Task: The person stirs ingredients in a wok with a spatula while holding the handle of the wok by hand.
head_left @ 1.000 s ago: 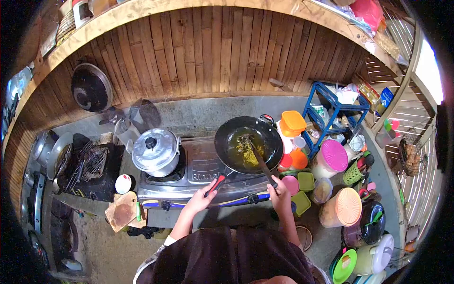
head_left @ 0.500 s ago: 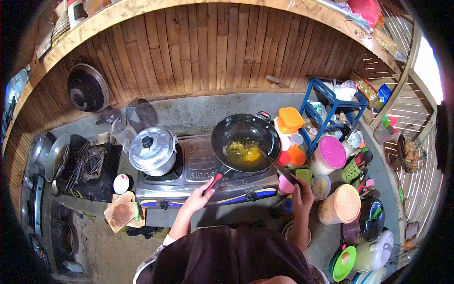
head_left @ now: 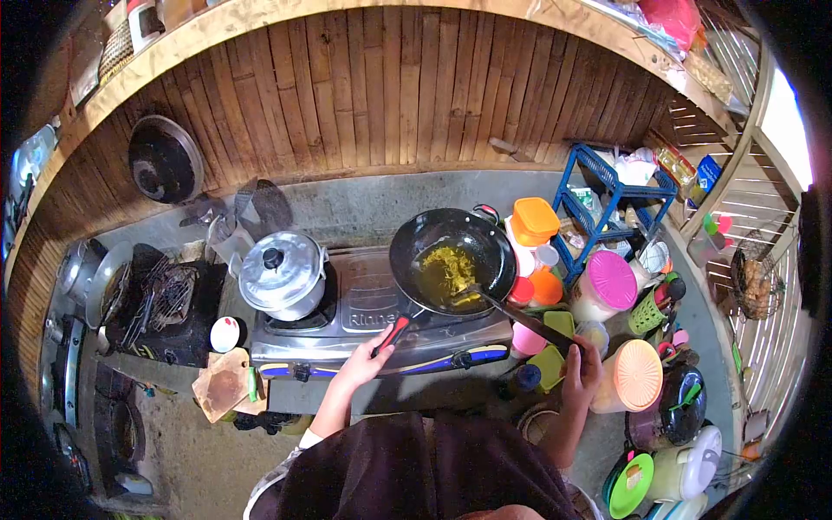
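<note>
Your wok (head_left: 416, 240) was black, its handle (head_left: 399, 328) red and black, and the food (head_left: 447, 263) in it yellow. Your spatula (head_left: 537, 325) looked dark. Your stove (head_left: 368, 279) was silver with a blue band (head_left: 429, 362), your pot (head_left: 286, 282) silver with a black knob (head_left: 273, 258). You had an orange tub (head_left: 535, 221), a blue rack (head_left: 646, 191), a magenta lid (head_left: 611, 279), a bright green plate (head_left: 621, 503) and a peach lid (head_left: 638, 374) patterned with radiating lines.

Daylight glare at right, curved dark edges
</note>
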Motion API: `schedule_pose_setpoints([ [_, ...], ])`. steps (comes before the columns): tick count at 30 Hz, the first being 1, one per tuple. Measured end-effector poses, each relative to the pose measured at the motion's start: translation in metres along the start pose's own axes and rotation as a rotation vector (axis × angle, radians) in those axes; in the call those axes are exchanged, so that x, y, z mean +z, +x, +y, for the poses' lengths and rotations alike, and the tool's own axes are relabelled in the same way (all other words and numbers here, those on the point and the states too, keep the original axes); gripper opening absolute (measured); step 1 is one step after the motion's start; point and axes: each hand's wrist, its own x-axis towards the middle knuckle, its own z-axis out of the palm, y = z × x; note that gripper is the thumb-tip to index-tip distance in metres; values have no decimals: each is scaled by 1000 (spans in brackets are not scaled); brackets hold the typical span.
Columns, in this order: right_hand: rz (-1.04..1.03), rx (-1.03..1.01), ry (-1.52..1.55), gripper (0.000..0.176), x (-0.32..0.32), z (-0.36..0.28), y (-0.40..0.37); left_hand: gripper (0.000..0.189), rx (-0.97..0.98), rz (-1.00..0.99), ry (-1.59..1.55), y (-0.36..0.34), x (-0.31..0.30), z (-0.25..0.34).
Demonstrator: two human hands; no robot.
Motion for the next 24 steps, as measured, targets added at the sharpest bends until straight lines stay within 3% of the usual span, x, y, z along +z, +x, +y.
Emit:
schedule_pose_setpoints([
  [8,-78,15,-28,16,19,32,3,47,6,2,-34,0,0,2],
  [12,-157,128,157,15,38,34,2,49,12,16,10,-1,0,8],
  [14,-192,134,197,18,46,43,2,49,-120,-26,-7,-2,-2,14],
  [16,-234,154,241,22,53,63,3,49,-59,-2,19,-1,0,6],
  [18,-239,98,251,24,59,96,10,49,1,20,44,0,1,1],
  [20,-140,-529,-447,30,66,105,25,48,3,19,-12,0,1,1],
  [21,-141,-528,-447,30,69,90,28,48,2,19,-12,-1,1,2],
  [23,-386,-27,-354,38,77,50,31,48,-95,-15,-45,-1,-1,6],
  [24,-387,-28,-352,38,80,49,35,48,-95,-13,-44,-1,-1,8],
])
